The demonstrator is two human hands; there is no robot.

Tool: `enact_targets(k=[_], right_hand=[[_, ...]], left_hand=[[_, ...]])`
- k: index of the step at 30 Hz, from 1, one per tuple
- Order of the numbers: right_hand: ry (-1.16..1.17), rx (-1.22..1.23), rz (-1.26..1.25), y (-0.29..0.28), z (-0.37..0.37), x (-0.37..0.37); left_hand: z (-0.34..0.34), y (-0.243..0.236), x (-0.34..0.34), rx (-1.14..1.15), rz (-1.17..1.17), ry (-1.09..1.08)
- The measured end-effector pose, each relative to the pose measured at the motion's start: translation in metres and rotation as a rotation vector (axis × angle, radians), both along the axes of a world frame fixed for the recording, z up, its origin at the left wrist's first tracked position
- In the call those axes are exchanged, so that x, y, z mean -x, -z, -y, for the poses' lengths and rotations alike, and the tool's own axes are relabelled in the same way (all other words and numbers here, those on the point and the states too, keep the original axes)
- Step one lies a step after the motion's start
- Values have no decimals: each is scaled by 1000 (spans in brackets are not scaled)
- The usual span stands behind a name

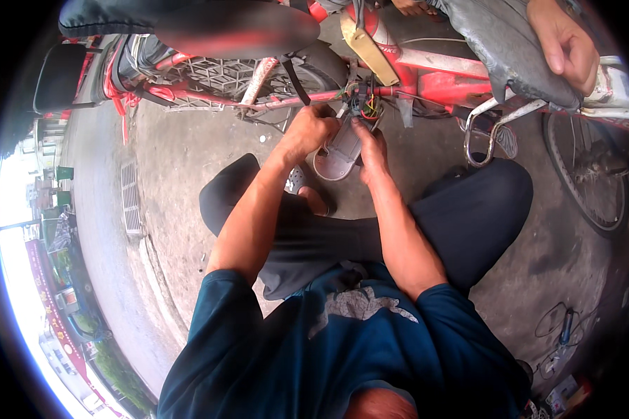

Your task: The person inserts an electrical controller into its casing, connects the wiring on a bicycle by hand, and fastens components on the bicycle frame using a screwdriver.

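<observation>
Right hand (pixel 372 150) grips a long grey round-ended casing (pixel 339 162) beneath a red-and-white tubular metal cycle frame (pixel 454 82)

The casing sits between the person's two bare hands, over the stained grey-brown concrete ground (pixel 182 181), its rounded end toward the person and its far end at the frame's lower edge. Thin multicoloured wires (pixel 372 107) bunch at that far end. The right fingers are clamped on the casing's right side, thumb along its top. The left hand (pixel 314 127) is curled at its upper left edge, where a narrow black strap (pixel 297 82) comes down to it; whether the left fingers close on anything I cannot tell.

Small lettering marks the frame's tubes, too blurred to read. A long dark-red sign (pixel 52 307) beyond the grey road (pixel 115 230) carries pale characters, too small to make out. The dark teal T-shirt (pixel 258 349) bears a grey patterned print (pixel 363 309).

A tan flat bar (pixel 368 52) leans against the frame. At upper right, a co-worker's hand (pixel 565 49) rests on a worn grey seat (pixel 503 45). A slotted metal drain grate (pixel 131 199) lies near the ground's left edge; a slim blue-grey tool (pixel 567 324) lies near its lower right corner.
</observation>
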State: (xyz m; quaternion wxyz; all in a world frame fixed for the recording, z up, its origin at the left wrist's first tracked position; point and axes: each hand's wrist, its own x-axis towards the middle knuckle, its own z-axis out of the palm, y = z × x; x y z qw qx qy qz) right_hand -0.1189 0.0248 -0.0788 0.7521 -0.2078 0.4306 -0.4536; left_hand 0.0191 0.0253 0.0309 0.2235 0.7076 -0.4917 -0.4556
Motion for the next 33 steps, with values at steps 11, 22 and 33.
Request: enact_targets(k=[11,22,33], right_hand=[[-1,-67,97,-2,2,2],[-15,-201,333,-2,1,-2],[-9,-251,596,-7,-6,1]], left_hand=[[-1,-3,0,43,-18,-22],[9,-10,1,-75,19,60],[-3,7,7,91,167,24]])
